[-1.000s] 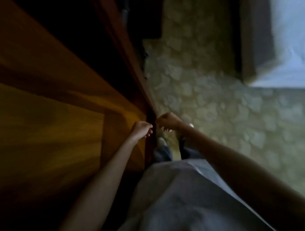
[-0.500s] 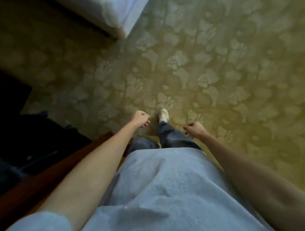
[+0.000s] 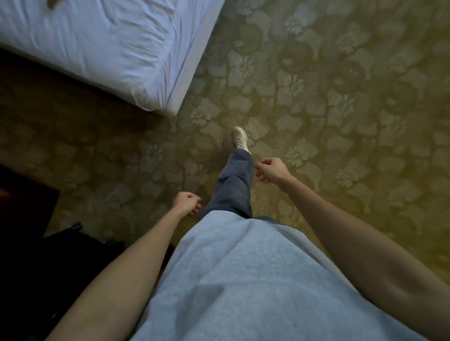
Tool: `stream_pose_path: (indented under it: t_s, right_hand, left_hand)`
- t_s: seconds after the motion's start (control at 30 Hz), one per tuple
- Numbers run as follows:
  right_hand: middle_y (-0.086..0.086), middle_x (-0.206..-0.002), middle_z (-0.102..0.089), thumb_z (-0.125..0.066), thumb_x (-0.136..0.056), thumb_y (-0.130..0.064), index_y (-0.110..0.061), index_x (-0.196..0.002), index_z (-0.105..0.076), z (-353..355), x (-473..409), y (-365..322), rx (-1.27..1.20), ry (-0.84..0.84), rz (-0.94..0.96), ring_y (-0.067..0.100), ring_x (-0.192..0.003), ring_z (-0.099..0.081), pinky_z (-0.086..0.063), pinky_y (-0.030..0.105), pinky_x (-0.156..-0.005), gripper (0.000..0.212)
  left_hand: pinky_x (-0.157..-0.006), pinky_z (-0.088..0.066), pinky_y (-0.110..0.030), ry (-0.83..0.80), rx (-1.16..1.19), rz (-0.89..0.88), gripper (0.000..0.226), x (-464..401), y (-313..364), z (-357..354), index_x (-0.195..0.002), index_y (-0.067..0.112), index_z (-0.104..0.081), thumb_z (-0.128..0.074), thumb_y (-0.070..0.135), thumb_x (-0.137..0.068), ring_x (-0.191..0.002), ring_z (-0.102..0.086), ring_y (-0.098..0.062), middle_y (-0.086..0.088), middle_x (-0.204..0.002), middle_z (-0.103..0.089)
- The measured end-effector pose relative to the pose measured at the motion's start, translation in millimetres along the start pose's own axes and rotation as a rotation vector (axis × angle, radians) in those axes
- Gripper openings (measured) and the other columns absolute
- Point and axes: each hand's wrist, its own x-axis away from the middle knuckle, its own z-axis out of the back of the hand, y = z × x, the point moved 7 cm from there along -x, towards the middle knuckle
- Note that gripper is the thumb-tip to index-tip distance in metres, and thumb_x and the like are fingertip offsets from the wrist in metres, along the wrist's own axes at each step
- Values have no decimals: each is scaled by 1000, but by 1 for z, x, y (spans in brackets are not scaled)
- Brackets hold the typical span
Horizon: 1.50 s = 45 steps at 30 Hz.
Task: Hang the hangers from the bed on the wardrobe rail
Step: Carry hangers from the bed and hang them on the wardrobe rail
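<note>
**Walking to the bed, both hands empty, no hanger clearly in view**

Left hand point(image 3: 186, 202) loosely curled, holding nothing. Right hand point(image 3: 272, 170) same: fingers half-closed, empty. One leg is stepping forward on the patterned carpet point(image 3: 341, 97), shoe point(image 3: 239, 137) leading.

Bed point(image 3: 102, 46) is upper left, its white sheet corner near the foot. A small dark-gold shape point(image 3: 52, 3) sits at the top edge of the sheet; could be part of a hanger, too cropped to tell. Wardrobe rail not in frame. Dark furniture point(image 3: 26, 202) at lower left, unclear what.

Handling, my guess: hangers are light and rigid, with hooks that snag on each other and on the sheet. Grab at the neck just below the hook, or gather several by the hooks in one hand. Lift straight up to clear the sheet and keep the hooks facing one way for the rail.
</note>
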Motion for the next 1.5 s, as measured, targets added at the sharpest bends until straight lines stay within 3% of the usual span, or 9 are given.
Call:
stream_pose_path:
  t_s: [0.17, 0.3, 0.6, 0.8, 0.93, 1.03, 1.1, 1.27, 1.5]
  right_hand:
    - [5, -80, -71, -58, -97, -19, -12, -101, -73, 50, -83, -124, 86, -21, 65, 14, -62, -62, -50, 23, -53, 17]
    - [8, -80, -73, -59, -96, -23, -5, -100, -74, 118, -132, -167, 223, -13, -61, 16, -58, -62, -52, 27, -53, 24]
    - [13, -82, -68, -58, -99, -16, 1, -117, -65, 287, -205, -242, 196, 170, -267, 20, -56, -55, -47, 30, -53, 26]
    - [16, -81, -68, -59, -98, -14, 6, -115, -64, 317, -293, -326, 241, 127, -312, 21, -54, -55, -46, 29, -50, 27]
    - [8, -62, -62, -59, -96, -13, 5, -95, -70, 306, -369, -437, 322, 37, -227, 17, -48, -52, -45, 25, -45, 21]
    - [10, -65, -68, -61, -93, -17, 1, -77, -71, 285, -414, -534, 468, -14, -132, 19, -54, -60, -55, 32, -56, 27]
    - [9, -73, -73, -60, -94, -20, -1, -84, -74, 262, -440, -603, 551, -85, -49, 19, -58, -63, -59, 35, -63, 26]
    - [6, -82, -72, -57, -96, -19, -7, -98, -73, 180, -477, -753, 718, -250, 183, 16, -63, -64, -52, 25, -57, 20]
    - [0, -75, -71, -57, -95, -19, -8, -99, -71, 62, -528, -864, 875, -345, 280, 15, -61, -64, -56, 30, -63, 18]
  left_hand:
    - [-29, -32, -14, 33, 73, 196, 30, -39, 31, 37, -69, 5, -61, -56, 6, -99, -29, -49, -7, -7, -60, -57]
    - [-32, -36, -17, -2, 126, 226, 36, -70, 128, 73, -62, 6, -57, -57, 6, -98, -34, -51, -12, -1, -44, -57]
    - [-48, -47, -21, -74, 163, -290, 18, -128, 510, 165, -84, 11, -69, -60, 15, -98, -55, -61, -11, -2, -70, -69]
    - [-60, -53, -26, -16, 169, -428, 24, -165, 664, 237, -94, 8, -73, -56, 23, -99, -63, -66, -15, -4, -79, -73]
    - [-62, -52, -24, 44, 225, -306, 19, -208, 678, 289, -96, 12, -69, -54, 21, -102, -66, -64, -16, -3, -78, -70]
    - [-56, -50, -25, 60, 275, -123, 20, -232, 643, 324, -90, 9, -69, -55, 17, -100, -61, -62, -17, -7, -79, -71]
    - [-56, -52, -27, 98, 336, -9, 22, -243, 615, 348, -82, 10, -70, -57, 18, -98, -59, -63, -18, -7, -74, -73]
    - [-50, -48, -24, 178, 535, 174, 26, -251, 554, 389, -75, 8, -70, -59, 18, -97, -54, -61, -16, -7, -69, -70]
    - [-49, -48, -26, 200, 816, 343, 21, -304, 533, 438, -84, 2, -74, -58, 13, -92, -54, -60, -18, -8, -66, -70]
